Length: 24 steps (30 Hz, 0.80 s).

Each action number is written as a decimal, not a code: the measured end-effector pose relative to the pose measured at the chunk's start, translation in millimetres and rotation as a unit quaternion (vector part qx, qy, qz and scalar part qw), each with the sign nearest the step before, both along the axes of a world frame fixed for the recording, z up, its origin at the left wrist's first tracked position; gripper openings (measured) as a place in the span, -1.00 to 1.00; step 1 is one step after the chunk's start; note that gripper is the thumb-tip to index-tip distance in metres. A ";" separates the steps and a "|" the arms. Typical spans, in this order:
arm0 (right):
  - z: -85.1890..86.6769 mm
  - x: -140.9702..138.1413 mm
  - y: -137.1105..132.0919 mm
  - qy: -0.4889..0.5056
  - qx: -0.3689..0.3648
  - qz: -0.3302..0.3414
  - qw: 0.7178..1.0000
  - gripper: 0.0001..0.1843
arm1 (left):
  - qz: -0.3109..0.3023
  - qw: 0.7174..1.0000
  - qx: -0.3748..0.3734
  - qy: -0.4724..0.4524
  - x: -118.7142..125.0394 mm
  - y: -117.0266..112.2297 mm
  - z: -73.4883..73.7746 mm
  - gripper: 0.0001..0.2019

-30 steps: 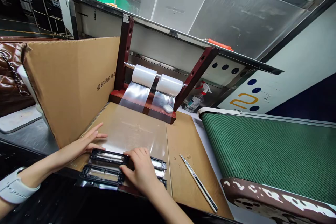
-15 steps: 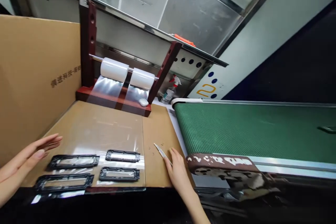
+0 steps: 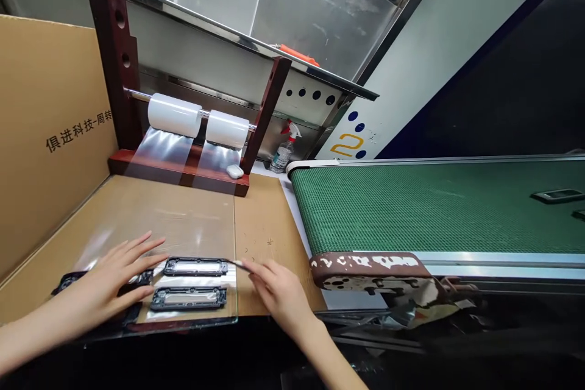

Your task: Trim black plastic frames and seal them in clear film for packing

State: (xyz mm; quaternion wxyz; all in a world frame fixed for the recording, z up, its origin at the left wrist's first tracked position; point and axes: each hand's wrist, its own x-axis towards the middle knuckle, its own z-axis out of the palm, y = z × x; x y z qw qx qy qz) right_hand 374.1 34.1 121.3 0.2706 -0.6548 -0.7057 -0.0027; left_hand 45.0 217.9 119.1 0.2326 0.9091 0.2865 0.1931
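Observation:
My left hand (image 3: 107, 283) lies flat with spread fingers on the two left black frames (image 3: 68, 281), pressing the clear film (image 3: 183, 225) over them. My right hand (image 3: 276, 289) is closed around a slim utility knife (image 3: 237, 264), its tip at the film's right edge beside the upper right black frame (image 3: 195, 266). A lower right black frame (image 3: 189, 298) lies just below it. The film runs forward from two white rolls (image 3: 174, 114) on a dark red stand (image 3: 178, 177).
A cardboard sheet (image 3: 265, 225) covers the bench, with a cardboard wall (image 3: 41, 134) on the left. A green conveyor belt (image 3: 434, 207) runs on the right, carrying black parts at its far end. A spray bottle (image 3: 282, 155) stands behind the stand.
My right hand has picked up the knife and brought it left to the film's edge. My left hand came down flat onto the left frames. The view has shifted right.

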 end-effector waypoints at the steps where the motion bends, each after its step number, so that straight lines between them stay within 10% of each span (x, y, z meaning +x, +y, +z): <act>1: 4.2 -9.3 5.6 -0.035 -0.013 0.036 0.999 -0.64 | -0.017 0.999 0.026 0.032 1.6 2.8 -1.7 -0.57; 11: 22.1 -77.2 59.6 -0.194 -0.027 0.152 0.969 -0.70 | -0.031 0.990 0.075 0.116 6.2 3.7 -2.5 -0.45; 24: 43.8 -58.7 50.8 -0.207 -0.063 0.158 0.963 -0.70 | -0.034 0.983 0.078 0.160 10.3 0.5 4.9 -0.40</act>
